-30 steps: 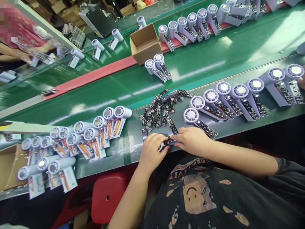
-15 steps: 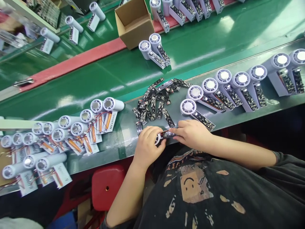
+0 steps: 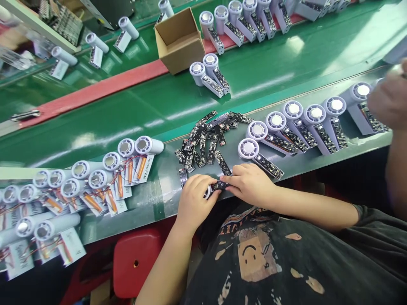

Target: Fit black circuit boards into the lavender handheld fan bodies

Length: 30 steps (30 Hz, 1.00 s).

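Your left hand (image 3: pixel 193 200) clasps a handheld fan (image 3: pixel 207 193) by its round head; your right hand (image 3: pixel 249 180) pinches the handle end, circuit board (image 3: pixel 220 185) facing up. Loose boards (image 3: pixel 202 146) lie just beyond the grip, more fans (image 3: pixel 276 121) to its right.

We would call this a factory workshop, an assembly line for small electric fans. A long green belt (image 3: pixel 121 114) runs past, edged by a red strip (image 3: pixel 95 91), and beside it we find a work surface (image 3: pixel 168 186) laid out in batches. To the right, open fan units (image 3: pixel 315 113) line up with bare circuitry showing; to the left lie wired bodies (image 3: pixel 149 145), some panels printed "Speed FAN". Between them we see a heap of loose circuit boards (image 3: pixel 202 148). A left hand (image 3: pixel 194 195) and a right hand (image 3: pixel 249 180) hold one partly built unit (image 3: pixel 218 185). A co-worker's hand (image 3: pixel 389 99), a cardboard box (image 3: pixel 181 57) and a plastic stool (image 3: pixel 135 252) fit too.
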{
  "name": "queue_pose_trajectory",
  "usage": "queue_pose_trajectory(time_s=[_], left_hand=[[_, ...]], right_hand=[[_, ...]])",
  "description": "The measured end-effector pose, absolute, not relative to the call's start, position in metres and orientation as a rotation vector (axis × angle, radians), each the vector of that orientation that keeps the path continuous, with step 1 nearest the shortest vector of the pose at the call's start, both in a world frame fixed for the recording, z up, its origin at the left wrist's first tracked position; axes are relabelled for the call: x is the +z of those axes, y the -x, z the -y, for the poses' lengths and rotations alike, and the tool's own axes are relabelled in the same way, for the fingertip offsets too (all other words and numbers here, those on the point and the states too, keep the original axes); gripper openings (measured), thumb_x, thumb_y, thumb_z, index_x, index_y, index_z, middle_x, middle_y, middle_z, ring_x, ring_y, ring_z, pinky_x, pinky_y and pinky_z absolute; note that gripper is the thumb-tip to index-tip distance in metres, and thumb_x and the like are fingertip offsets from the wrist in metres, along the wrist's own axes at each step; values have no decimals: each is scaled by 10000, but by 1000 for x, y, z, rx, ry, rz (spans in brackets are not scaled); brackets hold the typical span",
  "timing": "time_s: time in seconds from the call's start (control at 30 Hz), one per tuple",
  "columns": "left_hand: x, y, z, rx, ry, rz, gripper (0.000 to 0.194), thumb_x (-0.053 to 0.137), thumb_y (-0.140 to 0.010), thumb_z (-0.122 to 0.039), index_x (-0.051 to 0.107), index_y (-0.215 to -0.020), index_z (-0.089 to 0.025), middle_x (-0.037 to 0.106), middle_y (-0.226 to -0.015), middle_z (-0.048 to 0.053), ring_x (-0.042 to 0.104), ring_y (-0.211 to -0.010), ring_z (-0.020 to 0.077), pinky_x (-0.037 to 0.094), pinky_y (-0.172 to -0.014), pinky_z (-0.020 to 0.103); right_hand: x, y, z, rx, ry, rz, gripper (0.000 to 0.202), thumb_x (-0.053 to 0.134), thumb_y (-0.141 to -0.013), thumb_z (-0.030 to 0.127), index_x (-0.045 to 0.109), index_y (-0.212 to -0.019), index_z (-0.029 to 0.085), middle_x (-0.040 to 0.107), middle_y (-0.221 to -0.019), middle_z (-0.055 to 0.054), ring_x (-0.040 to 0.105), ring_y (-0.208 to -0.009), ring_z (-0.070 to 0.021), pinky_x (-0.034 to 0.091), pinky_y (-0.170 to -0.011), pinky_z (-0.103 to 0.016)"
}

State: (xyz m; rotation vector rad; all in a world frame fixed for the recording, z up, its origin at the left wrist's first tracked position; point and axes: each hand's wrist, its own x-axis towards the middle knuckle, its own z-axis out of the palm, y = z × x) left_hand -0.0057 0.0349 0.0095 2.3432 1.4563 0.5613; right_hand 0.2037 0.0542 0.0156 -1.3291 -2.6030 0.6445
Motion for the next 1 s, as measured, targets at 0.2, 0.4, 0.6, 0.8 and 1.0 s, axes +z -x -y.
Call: queue_pose_trajectory(time_s=[0.2,0.4,0.6,0.8,1.0], left_hand=[[6,3,-37,574,-2398,-1432,132,636,-893,-293,650,-981,-196,714,-941,56,621,-914,231,488,-866,398],[3,3,-39,592,-2458,-1394,144,630,-899,-322,673,-953,-196,720,-910,57,628,-885,234,495,-841,397],[3,2,-39,540,-2443,-1413,150,648,-879,-331,685,-942,-200,728,-925,61,635,-907,251,486,-869,416],[7,-1,-38,510,-2365,-1458,186,647,-866,-357,714,-989,-234,732,-961,49,622,-933,251,480,-893,432],[7,-6,-37,506,-2376,-1500,185,639,-874,-393,743,-952,-261,729,-921,33,609,-881,243,481,-845,425]], right_hand=[[16,-201,-54,670,1310,2566,304,608,-938,351,700,-1217,274,632,-952,-77,510,-910,-216,319,-732,-332],[1,-225,-51,678,1232,2435,357,688,-880,359,694,-1215,236,655,-1073,-83,543,-957,-220,390,-848,-365],[3,-243,-46,688,1334,2371,301,696,-865,284,710,-1141,166,667,-1011,-91,594,-932,-225,466,-851,-383],[-1,-242,-46,750,1313,2377,188,698,-859,236,753,-1024,164,649,-890,-70,604,-834,-195,480,-766,-339],[-6,-234,-47,765,1272,2365,183,683,-875,222,745,-1031,150,643,-855,-64,592,-820,-184,477,-766,-327]])
